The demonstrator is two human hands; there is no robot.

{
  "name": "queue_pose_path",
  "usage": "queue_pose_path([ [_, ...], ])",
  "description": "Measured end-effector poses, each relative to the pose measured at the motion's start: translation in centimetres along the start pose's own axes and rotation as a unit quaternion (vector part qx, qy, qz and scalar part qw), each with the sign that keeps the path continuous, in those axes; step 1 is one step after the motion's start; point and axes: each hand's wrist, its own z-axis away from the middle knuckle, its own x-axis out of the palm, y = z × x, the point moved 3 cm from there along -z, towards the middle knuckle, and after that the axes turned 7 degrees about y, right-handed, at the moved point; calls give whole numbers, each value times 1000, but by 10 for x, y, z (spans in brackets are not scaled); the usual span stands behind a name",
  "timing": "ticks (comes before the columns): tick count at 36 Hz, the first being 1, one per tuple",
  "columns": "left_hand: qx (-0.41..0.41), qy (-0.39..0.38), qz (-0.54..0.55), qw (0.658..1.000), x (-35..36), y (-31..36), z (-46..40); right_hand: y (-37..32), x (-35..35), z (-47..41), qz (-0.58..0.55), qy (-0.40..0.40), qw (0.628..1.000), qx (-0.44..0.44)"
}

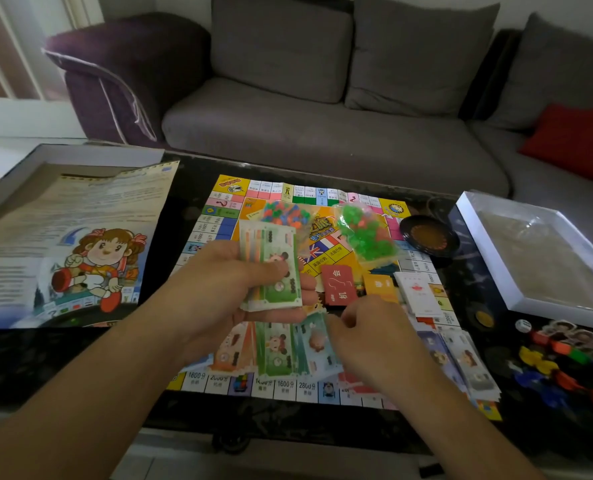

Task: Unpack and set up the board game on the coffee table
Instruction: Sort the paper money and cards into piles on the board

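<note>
On the dark coffee table [191, 188] in front of a grey sofa [322, 133], the game board [218, 216] lies unfolded and flat, with most components already out of the box. The left hand [225, 292] holds a stack of play-money notes [274, 268] above the board, thumb pressed over the top green note and fingers curled beneath. The right hand [367, 327] hovers low over the board with fingers curled; whether it pinches a note cannot be told because of blur. Sorted piles of banknotes [277, 348] lie fanned along the near edge of the board, with a further pile [468, 362] to the right. Two bags of small plastic pieces, one multicoloured [284, 213] and one green [367, 233], rest on the board's centre, beside a red card deck [338, 284], an orange deck [379, 285] and a white deck [418, 292]. A box tray [489, 251] stands at the right, a printed sheet with a cartoon figure [80, 244] at the left, and coloured pawns [565, 362] and a die [523, 325] at the near right. Sorting appears partly done. Risks, as judged: the thin notes may slip from the loosely fanned stack and mix with sorted piles; a forearm sweeping across could scatter the near piles or push them off the table edge.
</note>
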Motion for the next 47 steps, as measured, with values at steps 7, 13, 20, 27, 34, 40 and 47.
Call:
queue_pose_path([
  [7,21,-24,-40,999,9,-7,3,-7,-30,6,-195,26,980,-1],
  [13,23,-61,-105,992,21,-16,7,-17,-28,12,-407,-42,912,-12],
  [20,-26,-43,-32,998,20,-10,5,0,-37,1,-392,50,918,24],
  [27,59,80,-100,990,-15,9,-4,-4,-28,-3,-285,34,958,19],
  [34,76,71,-78,992,-15,11,2,-33,29,5,-154,-42,987,-1],
  [40,65,68,-68,993,-13,7,4,-42,36,8,49,46,994,-86],
  [47,60,52,-102,992,-13,3,3,-37,-4,-3,-369,24,929,18],
])
